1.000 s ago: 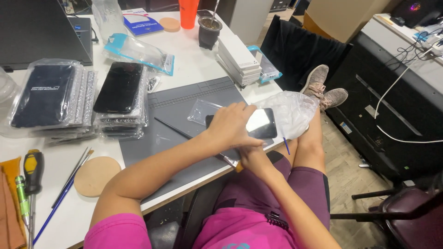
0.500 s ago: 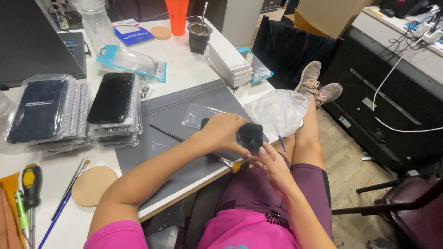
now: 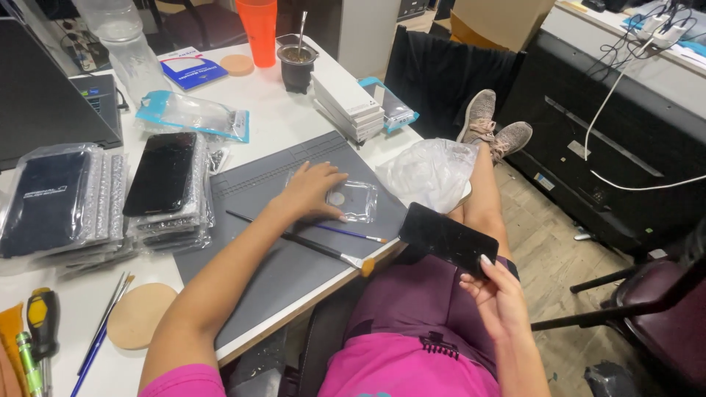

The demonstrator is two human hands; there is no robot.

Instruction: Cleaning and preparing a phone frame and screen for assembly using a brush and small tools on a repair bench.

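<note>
head view: right hand [image 3: 500,298] holds a dark phone panel [image 3: 448,239] over the lap, fingers pinching its near end. left hand [image 3: 309,192] rests flat, fingers spread, on a clear plastic bag [image 3: 354,202] lying on the grey mat [image 3: 294,257]. panel looks thin, stiff, slick and fragile; best gripped by its edges. bag contents possibly a small round part, unclear. right thumb hidden behind the panel.

Bright pink short-sleeved top [image 3: 412,371], sleeve edge showing at near left [image 3: 184,381]. Dark purple shorts [image 3: 426,301] with a small black claw clip [image 3: 440,342] fastened at the waistband. Arms and lower legs bare. Pale nail polish on the right hand [image 3: 500,294]. Grey-beige lace-up sneakers [image 3: 491,126], worn-looking, at far right.
</note>
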